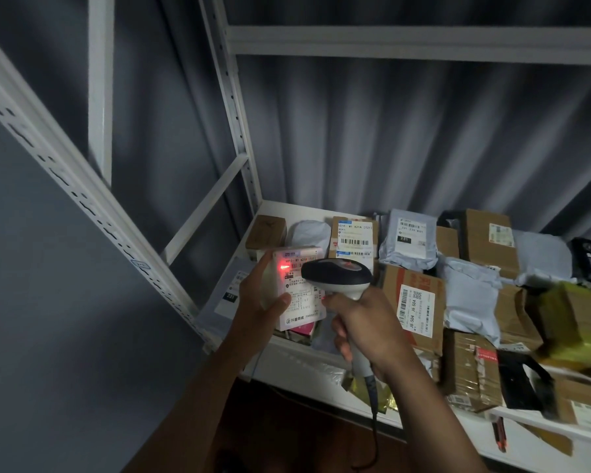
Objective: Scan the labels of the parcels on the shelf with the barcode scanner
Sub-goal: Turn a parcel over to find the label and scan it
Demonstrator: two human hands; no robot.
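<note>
head view: at lower centre of the frame our left hand holds a small white parcel tilted up toward us, fingers curled behind its left edge and the thumb pressed on its front label, just above the front lip of the white metal shelf. our right hand is wrapped tight around the handle of the barcode scanner, all fingers closed on the grip, its dark head lying just in front of the parcel's right half and its cable hanging down toward the bottom of the frame. a red scan spot glows on the upper left of the parcel's label, beside a barcode. behind the held parcel, toward the middle of the frame, a small brown box and a pale wrapped bundle sit at the shelf's back left corner, with a labelled cardboard box and a grey poly mailer to their right. right of the scanner a larger carton with a white label lies flat, and further cardboard boxes and grey bags crowd the shelf toward the right edge, some overlapping. a flat grey mailer marked 231 lies under our left hand's side of the shelf. a grey corrugated wall fills the upper frame behind the uprights.
</note>
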